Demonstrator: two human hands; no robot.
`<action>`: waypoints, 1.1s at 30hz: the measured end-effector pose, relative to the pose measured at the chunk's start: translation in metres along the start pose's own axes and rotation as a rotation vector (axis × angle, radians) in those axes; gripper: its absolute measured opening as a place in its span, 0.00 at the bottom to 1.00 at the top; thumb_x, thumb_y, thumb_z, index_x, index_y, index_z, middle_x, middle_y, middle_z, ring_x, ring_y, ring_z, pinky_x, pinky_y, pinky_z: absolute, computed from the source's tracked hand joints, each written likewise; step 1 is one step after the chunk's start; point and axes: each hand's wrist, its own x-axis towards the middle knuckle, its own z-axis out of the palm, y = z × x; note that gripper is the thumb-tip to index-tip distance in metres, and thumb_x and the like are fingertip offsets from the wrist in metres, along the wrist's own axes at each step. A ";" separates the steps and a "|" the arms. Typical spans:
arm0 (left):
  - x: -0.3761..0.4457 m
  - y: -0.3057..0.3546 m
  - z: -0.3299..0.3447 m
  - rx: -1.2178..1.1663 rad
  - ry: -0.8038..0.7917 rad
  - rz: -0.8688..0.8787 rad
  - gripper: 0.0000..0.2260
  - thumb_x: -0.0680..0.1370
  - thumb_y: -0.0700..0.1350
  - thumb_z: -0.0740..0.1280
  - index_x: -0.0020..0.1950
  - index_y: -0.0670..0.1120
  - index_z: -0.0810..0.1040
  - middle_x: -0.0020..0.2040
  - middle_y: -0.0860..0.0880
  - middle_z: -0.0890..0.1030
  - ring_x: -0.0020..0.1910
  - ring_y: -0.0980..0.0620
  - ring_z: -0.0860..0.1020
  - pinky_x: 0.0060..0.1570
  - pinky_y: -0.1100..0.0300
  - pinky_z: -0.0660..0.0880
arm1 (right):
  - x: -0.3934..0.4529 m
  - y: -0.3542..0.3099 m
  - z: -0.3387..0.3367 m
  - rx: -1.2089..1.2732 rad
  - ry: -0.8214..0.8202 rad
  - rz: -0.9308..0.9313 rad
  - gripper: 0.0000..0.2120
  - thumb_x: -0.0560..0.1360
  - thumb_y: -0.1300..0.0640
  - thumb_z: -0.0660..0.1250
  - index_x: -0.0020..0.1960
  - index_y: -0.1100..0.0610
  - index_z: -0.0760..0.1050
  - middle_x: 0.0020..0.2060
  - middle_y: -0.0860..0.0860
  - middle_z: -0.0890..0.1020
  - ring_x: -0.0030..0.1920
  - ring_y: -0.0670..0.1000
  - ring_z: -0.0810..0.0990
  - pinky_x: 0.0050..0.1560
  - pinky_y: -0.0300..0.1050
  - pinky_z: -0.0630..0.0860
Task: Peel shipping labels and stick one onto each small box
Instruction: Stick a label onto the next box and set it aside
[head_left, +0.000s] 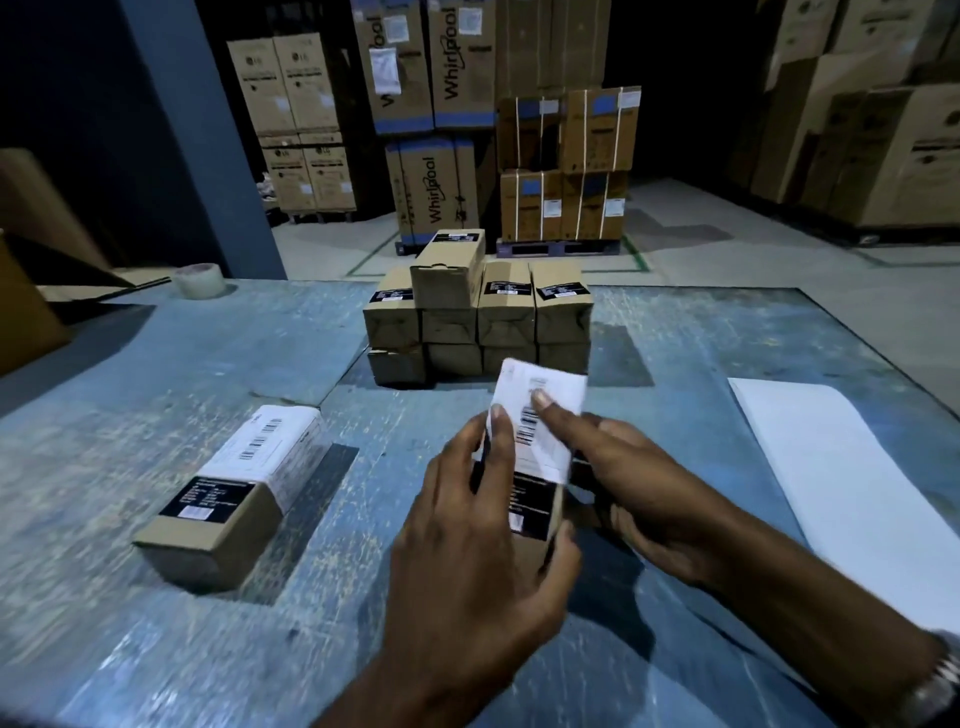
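Observation:
A small cardboard box (531, 512) with a black printed panel is lifted just above the blue table, gripped by my left hand (467, 525) from its left side. A white shipping label (543, 421) lies partly on the box's top and sticks up past its far end. My right hand (628, 483) holds the box from the right and its forefinger presses on the label. Another small box (234, 493) with a white label across its top lies on the table to the left. A stack of several small boxes (478, 317) stands further back at the middle.
A white sheet (841, 483) lies on the blue table (156, 374) at the right. A roll of clear tape (198, 280) sits at the back left beside a large open carton (26, 291). Tall appliance cartons (441, 104) stand on the floor beyond the table.

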 end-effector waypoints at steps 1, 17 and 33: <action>-0.002 -0.007 -0.001 0.028 -0.067 -0.055 0.38 0.73 0.68 0.62 0.82 0.58 0.63 0.76 0.59 0.67 0.72 0.55 0.73 0.61 0.52 0.80 | 0.002 0.008 0.002 -0.159 0.028 -0.029 0.32 0.76 0.34 0.73 0.72 0.52 0.77 0.63 0.51 0.86 0.60 0.51 0.87 0.61 0.53 0.82; 0.014 -0.089 -0.099 0.684 -0.434 -0.191 0.44 0.68 0.79 0.37 0.82 0.69 0.59 0.84 0.51 0.62 0.85 0.45 0.51 0.80 0.35 0.50 | 0.002 0.038 -0.012 -0.836 0.091 -0.300 0.21 0.79 0.42 0.73 0.70 0.46 0.76 0.65 0.42 0.75 0.64 0.40 0.77 0.63 0.39 0.73; 0.012 -0.105 -0.086 0.688 -0.346 -0.258 0.42 0.75 0.70 0.42 0.83 0.49 0.64 0.83 0.45 0.65 0.79 0.44 0.68 0.73 0.45 0.69 | 0.004 0.045 -0.018 -0.926 0.064 -0.380 0.19 0.79 0.41 0.72 0.68 0.43 0.76 0.64 0.40 0.75 0.68 0.42 0.76 0.69 0.45 0.76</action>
